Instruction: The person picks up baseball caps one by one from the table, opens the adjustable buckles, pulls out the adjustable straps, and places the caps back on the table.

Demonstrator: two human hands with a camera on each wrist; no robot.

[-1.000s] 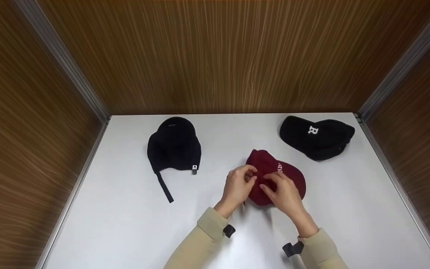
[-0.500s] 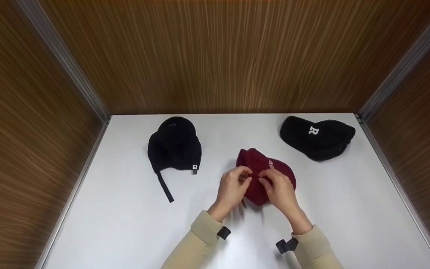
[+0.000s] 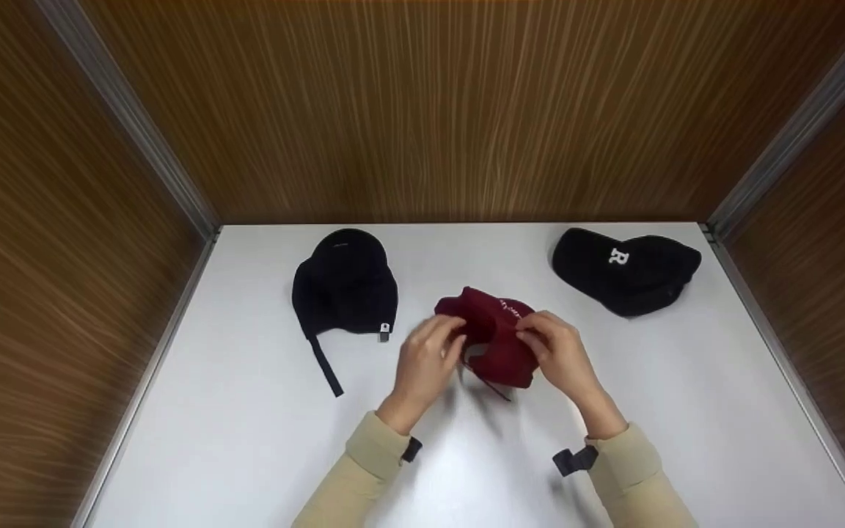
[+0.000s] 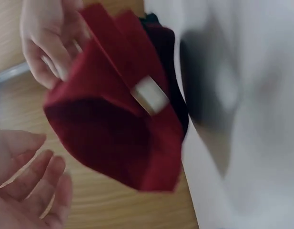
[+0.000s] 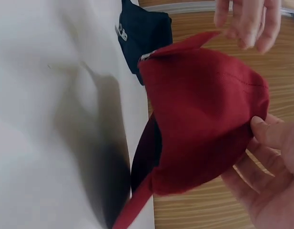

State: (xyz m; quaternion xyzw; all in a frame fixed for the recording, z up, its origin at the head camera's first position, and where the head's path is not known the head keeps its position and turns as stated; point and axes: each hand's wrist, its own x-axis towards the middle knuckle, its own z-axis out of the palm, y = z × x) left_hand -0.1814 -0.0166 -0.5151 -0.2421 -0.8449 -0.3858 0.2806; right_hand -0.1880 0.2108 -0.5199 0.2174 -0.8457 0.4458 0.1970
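Observation:
A dark red baseball cap (image 3: 507,359) with white lettering is held up off the table, its opening tilted toward the left hand. The right hand (image 3: 560,358) pinches its crown, thumb on one side and fingers on the other in the right wrist view. Beside the opening is the left hand (image 3: 422,359); its loosely bent fingers (image 4: 42,176) look apart from the cap in the left wrist view. A loose red strap (image 5: 133,208) hangs from the cap's back edge, and a shiny pale buckle (image 4: 150,95) is visible on its band.
A black cap (image 3: 345,286) with a loose strap lies at the back left of the white table (image 3: 246,440). At the back right lies another black cap (image 3: 624,271) with a white R. Wood-grain panels (image 3: 422,110) enclose the back and sides.
The red cap has shifted left and turned, so its opening and strap now show. The left hand has moved left, apart from the right hand, which keeps its pinch on the cap.

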